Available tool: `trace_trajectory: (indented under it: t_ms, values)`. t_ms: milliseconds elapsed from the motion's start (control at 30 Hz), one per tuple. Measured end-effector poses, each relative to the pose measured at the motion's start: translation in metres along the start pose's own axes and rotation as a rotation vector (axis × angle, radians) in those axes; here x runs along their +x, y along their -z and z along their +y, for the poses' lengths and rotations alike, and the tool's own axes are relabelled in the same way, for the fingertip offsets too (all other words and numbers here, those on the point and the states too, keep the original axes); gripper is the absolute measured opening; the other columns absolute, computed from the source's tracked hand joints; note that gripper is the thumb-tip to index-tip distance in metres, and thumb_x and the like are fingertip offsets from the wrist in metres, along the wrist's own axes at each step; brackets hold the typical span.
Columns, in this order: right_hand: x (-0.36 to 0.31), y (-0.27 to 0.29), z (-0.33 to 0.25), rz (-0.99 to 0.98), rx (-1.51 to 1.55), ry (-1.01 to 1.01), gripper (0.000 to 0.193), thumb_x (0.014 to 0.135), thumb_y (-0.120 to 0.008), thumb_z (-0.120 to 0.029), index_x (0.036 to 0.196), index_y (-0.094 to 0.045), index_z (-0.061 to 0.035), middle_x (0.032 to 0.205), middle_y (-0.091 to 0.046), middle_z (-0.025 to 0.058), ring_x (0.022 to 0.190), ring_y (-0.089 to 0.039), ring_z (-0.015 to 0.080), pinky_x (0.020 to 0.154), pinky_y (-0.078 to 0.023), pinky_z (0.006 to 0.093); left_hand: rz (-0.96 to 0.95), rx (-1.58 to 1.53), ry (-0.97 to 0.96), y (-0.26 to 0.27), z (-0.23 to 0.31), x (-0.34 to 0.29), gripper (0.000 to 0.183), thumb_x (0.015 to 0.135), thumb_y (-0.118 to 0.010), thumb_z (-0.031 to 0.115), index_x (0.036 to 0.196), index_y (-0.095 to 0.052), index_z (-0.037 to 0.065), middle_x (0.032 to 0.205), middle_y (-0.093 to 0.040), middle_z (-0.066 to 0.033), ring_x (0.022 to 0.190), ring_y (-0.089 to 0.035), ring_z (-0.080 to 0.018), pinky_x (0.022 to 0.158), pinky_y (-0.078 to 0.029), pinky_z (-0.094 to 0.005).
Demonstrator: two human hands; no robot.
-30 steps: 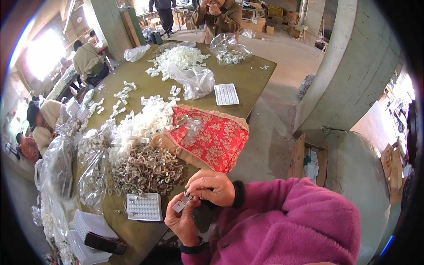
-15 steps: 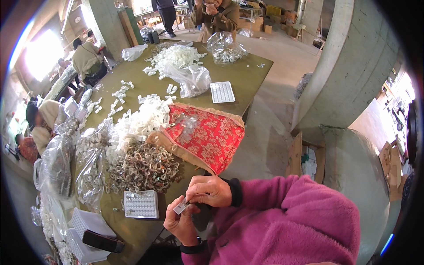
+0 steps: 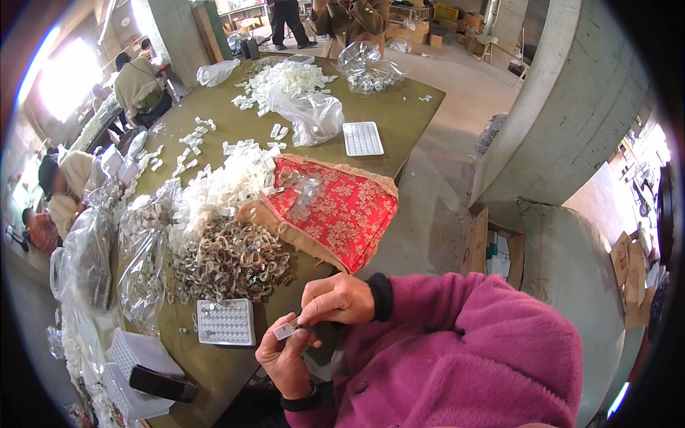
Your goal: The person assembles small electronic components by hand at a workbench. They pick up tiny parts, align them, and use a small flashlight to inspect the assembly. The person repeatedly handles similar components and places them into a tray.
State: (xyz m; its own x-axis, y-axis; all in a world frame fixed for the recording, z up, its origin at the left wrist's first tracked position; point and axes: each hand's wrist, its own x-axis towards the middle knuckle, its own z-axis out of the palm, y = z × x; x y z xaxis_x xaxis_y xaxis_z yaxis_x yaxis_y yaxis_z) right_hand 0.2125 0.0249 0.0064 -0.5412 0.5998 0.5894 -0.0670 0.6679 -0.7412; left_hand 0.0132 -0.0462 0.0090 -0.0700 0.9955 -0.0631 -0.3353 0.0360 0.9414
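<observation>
Close to my body, by the table's near edge, my left hand [image 3: 287, 364] holds a small white rectangular plastic piece [image 3: 284, 330] between thumb and fingers. My right hand [image 3: 338, 299] pinches at the piece's right end, where something small and dark shows; its kind is hidden by the fingertips. Left of my hands lies a white tray [image 3: 245, 322] with rows of small pockets. Beyond it rises a heap of small brown and metallic ring-like parts [image 3: 235, 262]. A pile of white plastic pieces [image 3: 239, 171] adjoins that heap, beside a red floral cloth [image 3: 342, 207].
Clear plastic bags [image 3: 85, 267] crowd the table's left side. A dark phone [image 3: 163, 384] rests on stacked white trays [image 3: 118, 392]. Farther back are another white tray [image 3: 362, 138] and a second white pile [image 3: 291, 80]. A concrete pillar [image 3: 564, 93] stands right; other people are around the room.
The view has shifted slightly. My hands still hold the white piece together, with its angle a little changed. A person at the far end has lowered one hand.
</observation>
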Motion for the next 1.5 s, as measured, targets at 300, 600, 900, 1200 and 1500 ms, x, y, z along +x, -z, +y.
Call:
trace_trajectory:
  t_ms: [300, 600, 900, 1200, 1500]
  values:
    - [-0.001, -0.009, 0.002, 0.118, -0.061, 0.063, 0.017, 0.091, -0.075, -0.005, 0.108, -0.076, -0.0061, 0.095, -0.069, 0.0099, 0.086, -0.071, 0.0283, 0.073, -0.058, 0.0356, 0.079, -0.093, 0.004, -0.012, -0.005, 0.002, 0.028, 0.096, -0.068, 0.000, 0.122, -0.065, -0.008, 0.090, -0.070, -0.0105, 0.072, -0.067, -0.0146, 0.060, -0.059, -0.0279]
    - [-0.006, -0.014, -0.006, 0.196, -0.116, -0.200, 0.017, 0.089, -0.077, -0.008, 0.104, -0.069, -0.0056, 0.092, -0.069, 0.0118, 0.081, -0.071, 0.0290, 0.070, -0.057, 0.0370, 0.092, -0.125, 0.001, -0.016, -0.009, 0.002, 0.031, 0.098, -0.066, 0.002, 0.128, -0.062, -0.006, 0.095, -0.070, -0.0101, 0.072, -0.066, -0.0138, 0.061, -0.060, -0.0285]
    - [-0.009, -0.013, -0.010, 0.175, -0.110, -0.234, 0.013, 0.090, -0.069, -0.004, 0.102, -0.062, -0.0040, 0.087, -0.062, 0.0126, 0.075, -0.068, 0.0301, 0.065, -0.055, 0.0383, 0.141, -0.121, -0.003, -0.026, -0.009, 0.002, 0.028, 0.096, -0.068, 0.000, 0.123, -0.065, -0.007, 0.091, -0.070, -0.0098, 0.069, -0.065, -0.0142, 0.060, -0.058, -0.0271]
    - [-0.008, -0.006, -0.009, 0.147, 0.007, -0.346, 0.010, 0.095, -0.069, -0.005, 0.103, -0.065, -0.0023, 0.087, -0.068, 0.0090, 0.077, -0.072, 0.0167, 0.068, -0.057, 0.0326, 0.090, 0.500, -0.553, -0.017, -0.020, 0.001, 0.034, 0.087, -0.076, -0.010, 0.120, -0.073, -0.002, 0.098, -0.068, -0.0123, 0.078, -0.070, -0.0166, 0.069, -0.060, -0.0280]
    - [0.003, -0.007, -0.013, 0.035, 0.505, -0.843, 0.014, 0.103, -0.067, -0.017, 0.100, -0.067, -0.0031, 0.082, -0.067, 0.0005, 0.068, -0.061, 0.0067, 0.062, -0.050, 0.0223, 0.082, 0.267, -0.433, -0.007, -0.029, -0.002, 0.034, 0.089, -0.076, -0.008, 0.122, -0.070, -0.003, 0.098, -0.069, -0.0110, 0.077, -0.070, -0.0168, 0.068, -0.062, -0.0289]
